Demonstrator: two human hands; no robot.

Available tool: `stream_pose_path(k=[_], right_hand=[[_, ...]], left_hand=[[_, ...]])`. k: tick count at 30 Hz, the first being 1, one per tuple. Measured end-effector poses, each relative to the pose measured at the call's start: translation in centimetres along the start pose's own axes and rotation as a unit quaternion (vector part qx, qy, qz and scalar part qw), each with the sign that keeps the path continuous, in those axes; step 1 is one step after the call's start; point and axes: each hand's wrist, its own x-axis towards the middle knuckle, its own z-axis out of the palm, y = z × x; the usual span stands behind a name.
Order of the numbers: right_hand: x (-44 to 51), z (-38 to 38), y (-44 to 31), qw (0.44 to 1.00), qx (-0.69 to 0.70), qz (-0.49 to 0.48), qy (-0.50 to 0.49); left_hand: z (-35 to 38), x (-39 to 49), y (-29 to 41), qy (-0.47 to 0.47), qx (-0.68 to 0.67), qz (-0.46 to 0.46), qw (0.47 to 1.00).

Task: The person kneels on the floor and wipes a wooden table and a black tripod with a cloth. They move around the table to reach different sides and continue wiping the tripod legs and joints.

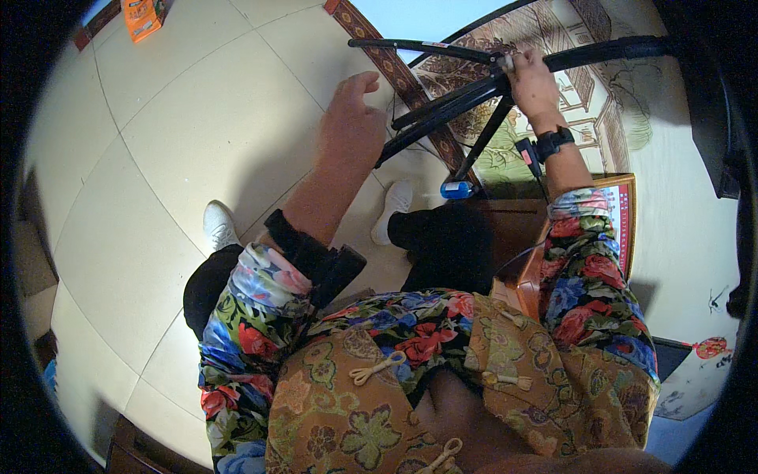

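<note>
My right hand point(532, 83) is at the upper right, its thumb and fingers closed around the hub of a black folding tripod stand point(604, 53). Black legs fan out from that hub towards the left and downward, and the thicker tube runs to the right edge. My left hand point(354, 121) hangs in the air over the floor, just left of the lower leg ends. Its fingers are curled, with a gap to the thumb, and nothing shows between them. Black straps with small devices are on both wrists.
A blue bottle point(456, 189) lies by the patterned border strip point(408, 77) on the tiled floor point(177, 136). An orange bag point(142, 21) is at the upper left. Right of my legs are brown wooden furniture point(512, 228) and a gold picture frame point(631, 219), near a painted wall.
</note>
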Motion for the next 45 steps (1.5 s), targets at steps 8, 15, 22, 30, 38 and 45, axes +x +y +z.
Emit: stream_pose_path(k=[8,15,22,30,38,45], right_hand=[[-2.3,3.8,-2.9,0.994,-0.077,-0.029,0.073],[-13.2,5.7,-6.9,0.931,0.329,0.049,-0.151],[-11.7,13.1,-3.9,0.446,0.798,0.399,-0.072],[-10.3,15.2,-2.7,0.271,0.933,0.226,0.064],[-6.9,17.7,-5.9,0.61,0.676,0.35,0.22],[-5.1,18.1,-7.7,0.469,0.773,0.351,0.244]], left_hand=[[-0.6,-0.2,1.5,0.001,-0.034,-0.032,0.999],[-0.2,-0.6,1.4,-0.033,-0.018,-0.065,0.997],[-0.6,-0.6,0.0,-0.04,-0.013,-0.093,0.995],[-0.4,0.0,-0.1,-0.089,-0.006,-0.219,0.972],[-0.2,-0.3,-0.4,-0.108,-0.029,-0.273,0.956],[0.2,-0.6,-0.9,-0.123,-0.021,-0.269,0.955]])
